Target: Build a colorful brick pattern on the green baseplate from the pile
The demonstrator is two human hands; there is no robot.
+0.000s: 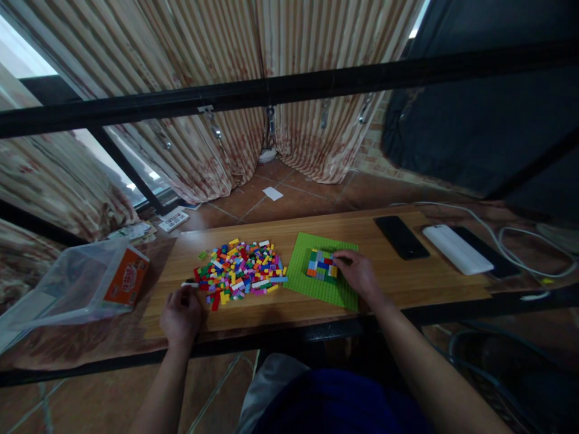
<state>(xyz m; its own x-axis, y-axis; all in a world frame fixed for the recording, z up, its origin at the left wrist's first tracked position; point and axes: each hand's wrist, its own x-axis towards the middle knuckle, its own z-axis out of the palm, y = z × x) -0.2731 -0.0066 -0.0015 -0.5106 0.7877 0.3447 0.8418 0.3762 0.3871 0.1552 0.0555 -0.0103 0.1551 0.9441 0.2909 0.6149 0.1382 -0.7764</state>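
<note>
On a green studded baseplate point(298, 265) sits a flat block of multicoloured building bricks point(322, 265), grey, blue, orange, white and yellow among them. My right hand point(360, 276) reaches over the plate from the right, fingertips pinched at the block's right edge; whatever is between them is too small to make out. To the left of the plate spreads a loose pile of building bricks point(244, 269) in many colours. At the pile's left end, my left hand point(181, 316) rests with curled fingers. A white brick point(189, 284) lies right at its fingertips; whether they grip it I cannot tell.
A clear plastic box point(85, 283) with an orange label stands left of the wooden board point(271, 313). On the right lie a black phone point(401, 237), a white slab-shaped device point(456, 249), a dark flat object point(491, 259) and a white cable point(486, 226). A dark rail point(289, 89) crosses beyond.
</note>
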